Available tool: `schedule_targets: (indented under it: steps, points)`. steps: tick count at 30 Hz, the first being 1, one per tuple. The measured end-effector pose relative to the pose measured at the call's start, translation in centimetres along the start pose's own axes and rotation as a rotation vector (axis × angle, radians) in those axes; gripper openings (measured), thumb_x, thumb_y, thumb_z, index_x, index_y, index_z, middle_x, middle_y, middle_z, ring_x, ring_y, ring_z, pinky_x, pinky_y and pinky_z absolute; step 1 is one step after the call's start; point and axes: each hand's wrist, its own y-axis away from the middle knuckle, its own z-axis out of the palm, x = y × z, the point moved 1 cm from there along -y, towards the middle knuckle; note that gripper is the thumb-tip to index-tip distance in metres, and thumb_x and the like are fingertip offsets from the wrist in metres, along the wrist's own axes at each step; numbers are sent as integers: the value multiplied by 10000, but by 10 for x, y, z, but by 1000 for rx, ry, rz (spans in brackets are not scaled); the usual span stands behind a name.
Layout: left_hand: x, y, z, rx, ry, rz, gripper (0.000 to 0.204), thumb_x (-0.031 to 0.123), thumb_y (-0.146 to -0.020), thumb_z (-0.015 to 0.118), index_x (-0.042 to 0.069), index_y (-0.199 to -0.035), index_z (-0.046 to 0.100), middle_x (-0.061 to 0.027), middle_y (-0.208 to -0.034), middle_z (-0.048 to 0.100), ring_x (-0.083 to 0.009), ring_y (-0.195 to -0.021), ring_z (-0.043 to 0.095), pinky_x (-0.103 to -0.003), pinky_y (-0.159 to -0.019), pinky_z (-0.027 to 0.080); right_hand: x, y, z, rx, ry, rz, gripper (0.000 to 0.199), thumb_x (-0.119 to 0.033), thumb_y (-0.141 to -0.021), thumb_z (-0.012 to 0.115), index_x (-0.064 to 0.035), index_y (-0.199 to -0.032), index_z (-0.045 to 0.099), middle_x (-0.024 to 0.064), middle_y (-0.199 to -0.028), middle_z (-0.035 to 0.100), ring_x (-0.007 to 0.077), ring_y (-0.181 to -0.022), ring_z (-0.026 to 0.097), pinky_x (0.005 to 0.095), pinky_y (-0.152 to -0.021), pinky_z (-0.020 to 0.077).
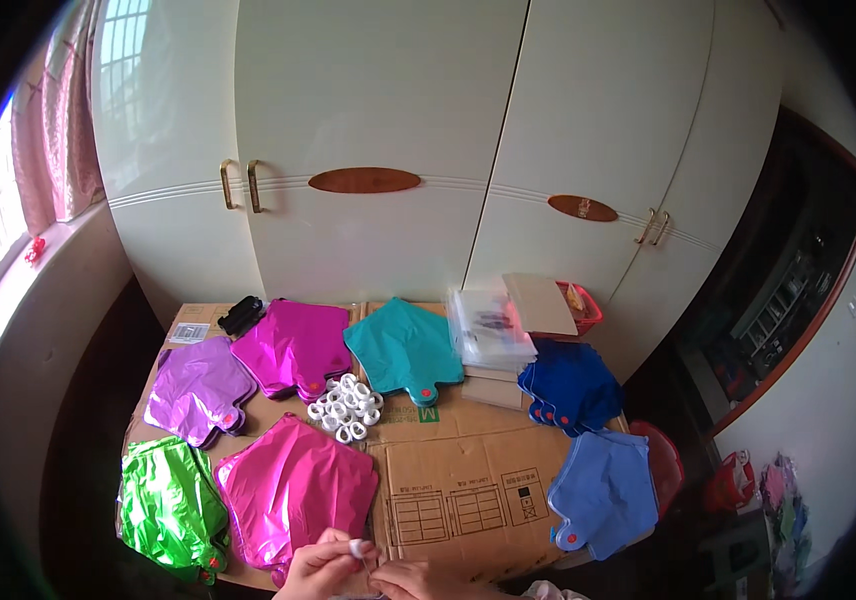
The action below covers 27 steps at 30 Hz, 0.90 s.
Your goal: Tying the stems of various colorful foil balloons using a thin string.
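Okay, small round white piece (357, 548), bottom centre of the frame, pinched between thumb and fingertips of the person's bare left hand (316, 570). Bare right hand (416, 580) just beside it, fingertips bunched together a little below the piece. A thin pale strand (367, 566) seems to run between the two; whether the right fingers clamp it, can't tell from where I stand.

To do this well, I'd say: light pinch on the sides so the piece doesn't squash, right fingertips close in, any strand drawn slowly and straight so it doesn't snag. Elbows in, too; the slick sheets nearby look easy to knock askew.

Next out: stack of shiny pink five-sided foil sheets (293, 490), lower left of centre, near the left hand. Pile of small white rings (346, 407), mid-frame, just above that. Brown flattened-cardboard tabletop (488, 425) under everything.

Around the edge: bright green foil sheets (170, 505) lower left, lilac ones (198, 390) above, then purple-magenta (293, 345) and teal (403, 350) along the back; dark blue (573, 385) and pale blue (606, 490) at right. Clear plastic packets (488, 330) sit right of the teal. Tall glossy white cupboard (378, 90) fills the top.
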Motion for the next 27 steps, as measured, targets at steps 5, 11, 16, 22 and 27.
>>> schedule_targets:
  steps: [5, 11, 16, 22, 27]
  points:
    - [0, 6, -15, -273, 43, -147, 152, -17, -809, 553, -67, -926, 636, -133, -836, 589, -250, -864, 595, -336, -787, 472, 13, -2, -2, 147, -29, 49, 79, -124, -834, 601, -54, -869, 589, 78, -767, 615, 227, -700, 605, 346, -746, 446]
    - [32, -1, -3, -259, -975, 51, 197, -53, -739, 547, -69, -908, 646, -103, -731, 607, -209, -881, 599, -267, -782, 448, -1, -13, -5, 195, 83, -62, 62, -117, -824, 607, -86, -878, 608, 12, -728, 557, 161, -783, 570, 370, -863, 370]
    - [31, 27, -16, -89, 339, -173, 242, -81, -719, 525, -81, -931, 642, -150, -833, 650, -230, -837, 610, -297, -780, 456, 0, -2, 36, 136, -117, -142, 61, -138, -836, 587, -87, -867, 596, 9, -772, 541, 192, -792, 554, 353, -849, 358]
    - [46, 29, -30, -387, -944, 22, 202, -20, -792, 561, 34, -961, 659, -135, -777, 627, -237, -723, 606, -345, -715, 481, -4, -17, 28, 83, -144, -83, 69, -141, -847, 575, -79, -874, 588, 36, -789, 550, 224, -793, 556, 351, -788, 385]
    - [32, 49, -32, 148, -524, -41, 118, 24, -739, 610, 28, -848, 653, -122, -775, 622, -222, -719, 587, -343, -673, 467, -10, -14, 51, -11, -264, -81, 92, -131, -846, 576, -55, -897, 578, 73, -798, 568, 246, -790, 571, 353, -742, 417]
